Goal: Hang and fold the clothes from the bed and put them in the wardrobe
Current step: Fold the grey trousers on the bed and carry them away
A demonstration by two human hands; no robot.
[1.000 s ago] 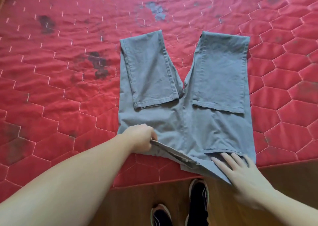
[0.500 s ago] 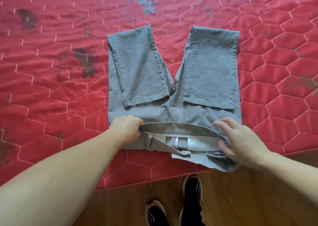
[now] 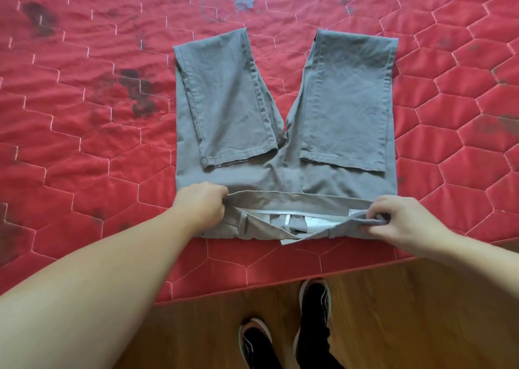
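Head view: grey trousers point(image 3: 283, 132) lie on the red bed point(image 3: 84, 157), legs folded back. Left hand point(image 3: 200, 207) and right hand point(image 3: 404, 222), flat a second ago, now pinch the waistband, lifted; next fold is probably beginning.

Single head camera, worn by me, faces steeply down and forward over the near bed point(image 3: 84, 143) edge, close range.
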